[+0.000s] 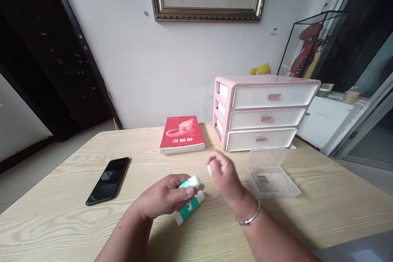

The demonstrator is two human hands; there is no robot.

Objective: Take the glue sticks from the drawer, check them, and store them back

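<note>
My left hand [172, 194] is closed around a white and teal glue stick [193, 181], its white end pointing up and right. Just below the fingers, a second glue stick [190, 208] with a green label lies slanted on the table; the hand partly overlaps the space above it. To the right, my right hand [221, 172] is curled above the table, fingers pressed together. A small white piece [209, 170], perhaps a cap, shows at its fingertips; the rest of it is hidden. A bracelet circles the right wrist.
On the wooden table [61, 229], a black phone [108, 181] lies left and a red book [182, 133] farther back. An open clear plastic box [288, 190] sits right of my right hand, before a pink and white drawer unit [266, 108]. A grey surface [362, 247] fills the lower right corner.
</note>
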